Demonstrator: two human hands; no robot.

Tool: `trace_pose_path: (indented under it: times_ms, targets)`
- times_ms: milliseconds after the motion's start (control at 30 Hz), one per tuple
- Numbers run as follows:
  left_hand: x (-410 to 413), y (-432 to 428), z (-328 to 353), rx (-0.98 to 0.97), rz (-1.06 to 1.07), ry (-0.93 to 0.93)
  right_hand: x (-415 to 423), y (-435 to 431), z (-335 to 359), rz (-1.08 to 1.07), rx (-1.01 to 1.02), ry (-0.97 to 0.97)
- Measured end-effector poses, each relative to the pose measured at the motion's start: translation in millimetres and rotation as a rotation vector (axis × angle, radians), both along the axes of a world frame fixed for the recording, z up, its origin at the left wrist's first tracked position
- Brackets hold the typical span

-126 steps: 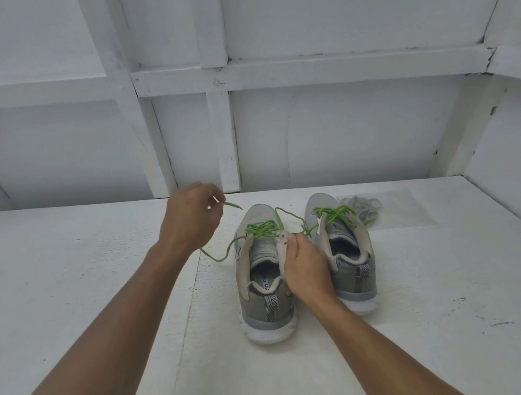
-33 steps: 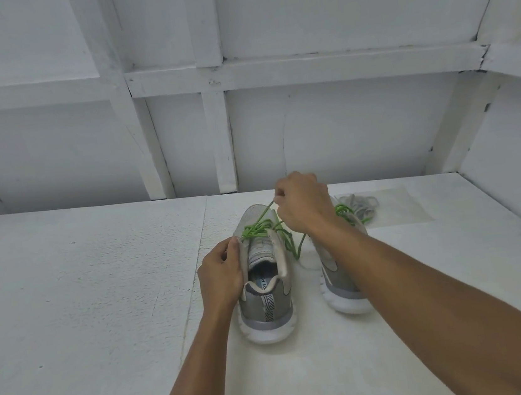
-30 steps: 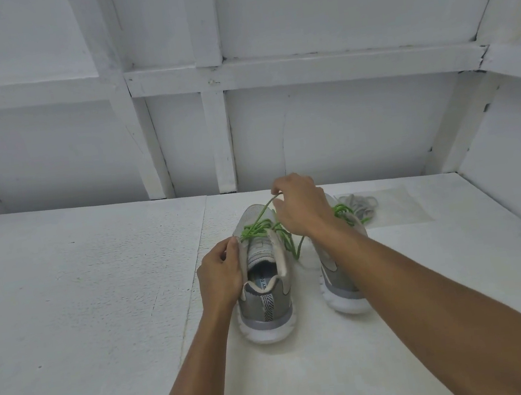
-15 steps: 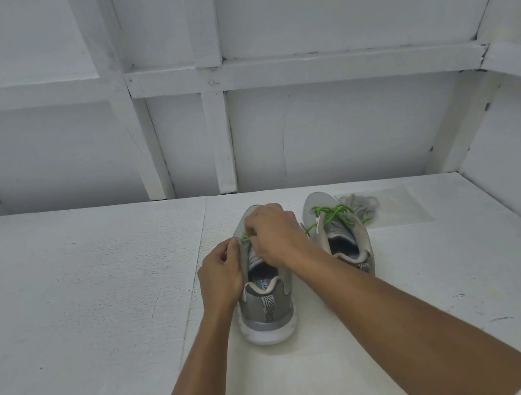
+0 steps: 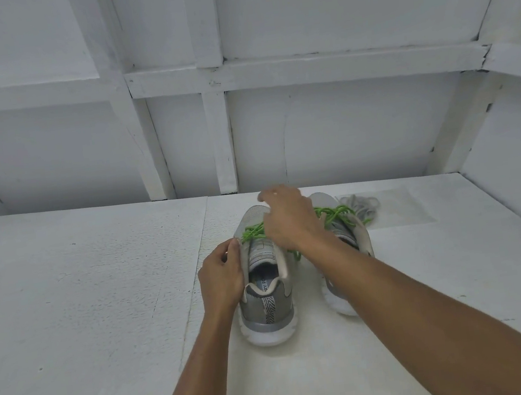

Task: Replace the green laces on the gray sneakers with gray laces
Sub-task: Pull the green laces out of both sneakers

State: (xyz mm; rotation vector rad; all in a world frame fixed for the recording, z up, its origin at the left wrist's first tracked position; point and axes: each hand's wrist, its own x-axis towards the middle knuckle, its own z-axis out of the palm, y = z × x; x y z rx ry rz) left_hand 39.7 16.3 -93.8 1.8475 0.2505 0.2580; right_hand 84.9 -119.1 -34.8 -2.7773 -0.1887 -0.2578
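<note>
Both sneakers stood on the white counter (image 5: 85, 301), heels toward me and toes toward the paneled wall (image 5: 342, 128).

My left hand (image 5: 221, 276) gripped the left sneaker (image 5: 267, 304) by its outer side. The fingers were curled against the upper and the thumb lay along the collar edge, close to the top eyelets.

My right hand (image 5: 288, 223) was over the lace area of the same sneaker, with the knuckles up and the fingers bent toward the toe. The hand was blurred and covered whatever was under it. I could not tell whether it pinched a lace or held nothing.

The green laces (image 5: 253, 231) were threaded in the left sneaker's eyelets. One loose strand hung below my right wrist, in the gap between the two sneakers.

The right sneaker (image 5: 352, 235) stood just beside the left one. My right forearm hid part of it, and its own green lacing showed at the throat.

The gray laces (image 5: 362, 206) lay in a loose pile on the counter, just beyond the right sneaker's toe. They rested at the edge of a clear sheet (image 5: 395, 210), and neither hand touched them.
</note>
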Motion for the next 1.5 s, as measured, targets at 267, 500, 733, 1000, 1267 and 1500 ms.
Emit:
trace_pose_path:
  times_ms: [267, 500, 733, 1000, 1267, 1500]
  targets:
    - [-0.8, 0.7, 0.3, 0.031, -0.016, -0.011, -9.3, 22.6, -13.2, 0.14, -0.165, -0.008]
    - [-2.1, 0.0, 2.2, -0.003, -0.004, 0.004, 2.2, -6.7, 14.2, -0.048, -0.099, -0.074]
    - [-1.6, -0.5, 1.6, 0.009, -0.011, -0.007, -5.2, 12.0, -0.8, 0.163, -0.09, 0.022]
    - [-3.1, -0.6, 3.5, 0.009, -0.006, -0.01, -8.2, 17.5, -4.8, 0.127, -0.043, -0.013]
    - [-2.8, -0.9, 1.5, -0.023, 0.008, -0.001, 4.2, -6.3, 15.0, 0.056, 0.113, -0.007]
    - [-4.4, -1.2, 3.7, -0.023, 0.004, -0.003, 8.7, -20.1, 28.0, -0.009, 0.217, -0.082]
